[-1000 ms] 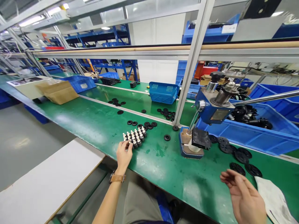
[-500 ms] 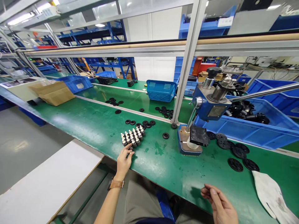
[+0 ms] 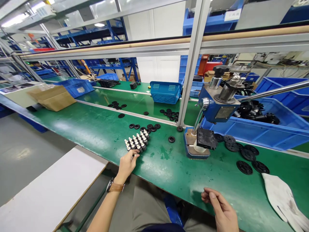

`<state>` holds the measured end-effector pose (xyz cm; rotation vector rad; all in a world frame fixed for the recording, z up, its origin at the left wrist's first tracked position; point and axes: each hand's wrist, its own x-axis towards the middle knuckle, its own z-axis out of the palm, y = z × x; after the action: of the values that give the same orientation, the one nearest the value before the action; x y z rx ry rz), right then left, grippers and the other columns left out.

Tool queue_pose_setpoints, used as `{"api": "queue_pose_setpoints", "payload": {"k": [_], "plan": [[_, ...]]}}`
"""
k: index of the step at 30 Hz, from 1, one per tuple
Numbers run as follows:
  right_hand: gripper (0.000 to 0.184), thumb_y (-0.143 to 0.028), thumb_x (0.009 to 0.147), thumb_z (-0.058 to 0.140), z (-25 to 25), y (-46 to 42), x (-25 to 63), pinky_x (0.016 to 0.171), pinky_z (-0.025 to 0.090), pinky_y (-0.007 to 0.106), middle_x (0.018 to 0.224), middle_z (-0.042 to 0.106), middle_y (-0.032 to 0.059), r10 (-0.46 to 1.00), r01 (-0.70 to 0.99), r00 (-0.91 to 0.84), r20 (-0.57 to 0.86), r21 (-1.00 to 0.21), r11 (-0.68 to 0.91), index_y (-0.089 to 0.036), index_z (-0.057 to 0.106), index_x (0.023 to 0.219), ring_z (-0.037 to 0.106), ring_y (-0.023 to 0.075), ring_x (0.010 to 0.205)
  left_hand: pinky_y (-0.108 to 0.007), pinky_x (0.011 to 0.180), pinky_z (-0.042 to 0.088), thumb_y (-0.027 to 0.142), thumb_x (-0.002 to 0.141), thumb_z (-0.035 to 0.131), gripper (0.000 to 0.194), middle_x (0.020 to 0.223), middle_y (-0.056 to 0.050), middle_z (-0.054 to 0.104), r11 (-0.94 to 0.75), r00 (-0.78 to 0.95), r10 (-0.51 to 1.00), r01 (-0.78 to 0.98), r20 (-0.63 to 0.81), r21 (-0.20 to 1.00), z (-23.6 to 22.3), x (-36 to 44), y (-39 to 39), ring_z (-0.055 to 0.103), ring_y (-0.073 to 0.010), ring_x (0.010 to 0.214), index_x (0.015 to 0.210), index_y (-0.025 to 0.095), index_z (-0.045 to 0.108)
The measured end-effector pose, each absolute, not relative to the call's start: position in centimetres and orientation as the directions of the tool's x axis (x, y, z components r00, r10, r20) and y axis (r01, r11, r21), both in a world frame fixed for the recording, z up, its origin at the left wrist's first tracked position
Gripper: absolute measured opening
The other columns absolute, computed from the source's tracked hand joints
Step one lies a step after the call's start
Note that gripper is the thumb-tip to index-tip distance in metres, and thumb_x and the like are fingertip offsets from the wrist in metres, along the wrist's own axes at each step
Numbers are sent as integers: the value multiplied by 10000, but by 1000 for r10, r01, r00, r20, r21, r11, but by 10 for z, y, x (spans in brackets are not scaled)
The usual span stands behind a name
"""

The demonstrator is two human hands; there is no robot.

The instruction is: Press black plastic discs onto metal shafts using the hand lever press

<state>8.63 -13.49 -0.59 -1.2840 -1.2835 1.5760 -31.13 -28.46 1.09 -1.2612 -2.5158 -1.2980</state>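
My left hand [image 3: 127, 163] is at the near corner of a tight block of small black cylindrical parts with white tips [image 3: 136, 140], which stand upright on the green bench. Its thumb and forefinger pinch one such part [image 3: 135, 155], mostly hidden by the fingers. My right hand [image 3: 220, 206] hovers over the bench's front edge, half curled, with nothing visible in it. It is nearest to a white glove [image 3: 281, 195] lying to its right. A blue hand press [image 3: 218, 106] with a black block [image 3: 206, 138] on its base stands beyond, between the hands.
Black ring-shaped discs [image 3: 149, 127] lie behind the block of parts, and a single ring [image 3: 171, 139] lies left of the press. Larger black discs [image 3: 248, 154] are on the right. A blue bin [image 3: 270, 135] of black parts stands behind them. An upright post [image 3: 190, 71] rises from the bench.
My left hand has moved slightly, staying at the block's near corner with the pinched part. My right hand has shifted a little left and up in the view. The camera view has shifted slightly.
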Motion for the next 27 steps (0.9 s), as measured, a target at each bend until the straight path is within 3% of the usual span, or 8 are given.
{"api": "queue_pose_setpoints", "payload": {"k": [5, 10, 16, 18, 20, 24, 27], "plan": [[575, -696, 734, 809, 0, -139, 85, 742, 644, 317, 859, 807, 109, 936, 48, -242, -257, -966, -253, -159, 833, 937, 750, 255, 786, -356, 802, 529, 329, 845, 588, 77, 910, -84, 809, 349, -687, 667, 629, 287, 695, 32, -314, -278, 741, -281, 851, 804, 269, 613], [593, -712, 733, 800, 1, -140, 87, 761, 634, 306, 868, 807, 106, 933, 57, -251, -257, -966, -251, -161, 827, 952, 742, 249, 801, -330, 687, 493, 361, 780, 653, 107, 733, -42, 769, 373, -741, 641, 528, 200, 763, 44, -323, -274, 652, -239, 650, 733, 267, 637], [502, -659, 856, 722, 9, -151, 81, 800, 626, 290, 868, 798, 90, 945, 87, -261, -196, -980, -179, -180, 810, 976, 751, 235, 818, -345, 687, 557, 536, 862, 644, 334, 847, -118, 816, 260, -731, 682, 278, 28, 925, 52, -279, -272, 722, -234, 685, 746, 224, 614], [469, -620, 912, 675, 15, -157, 69, 829, 636, 323, 900, 804, 103, 925, 111, -356, -131, -989, -98, -181, 806, 1012, 768, 250, 850, -334, 715, 566, 520, 807, 786, 366, 939, -147, 825, 135, -638, 751, -106, -171, 985, 52, -247, -265, 739, -233, 739, 732, 213, 601], [444, -553, 959, 636, 20, -164, 53, 856, 646, 359, 995, 807, 120, 872, 111, -489, -12, -993, 49, -181, 781, 1152, 778, 258, 894, -296, 711, 557, 482, 752, 880, 386, 934, -144, 826, 87, -536, 801, -338, -268, 937, 53, -215, -253, 735, -216, 751, 714, 197, 622], [600, -381, 991, 613, 20, -172, 22, 929, 640, 384, 1329, 723, 153, 729, 101, -647, 222, -923, 371, -209, 504, 1555, 760, 263, 1071, -258, 709, 548, 463, 704, 932, 378, 868, -112, 820, 65, -430, 859, -445, -277, 893, 57, -163, -225, 704, -184, 729, 719, 173, 690], [588, -350, 1032, 540, 12, -172, 13, 1015, 602, 425, 1398, 686, 167, 745, 117, -605, 280, -895, 431, -205, 447, 1595, 716, 294, 1210, -252, 692, 544, 478, 726, 912, 367, 854, -105, 815, 51, -450, 863, -376, -230, 925, 61, -139, -212, 678, -173, 703, 733, 167, 717]]}}
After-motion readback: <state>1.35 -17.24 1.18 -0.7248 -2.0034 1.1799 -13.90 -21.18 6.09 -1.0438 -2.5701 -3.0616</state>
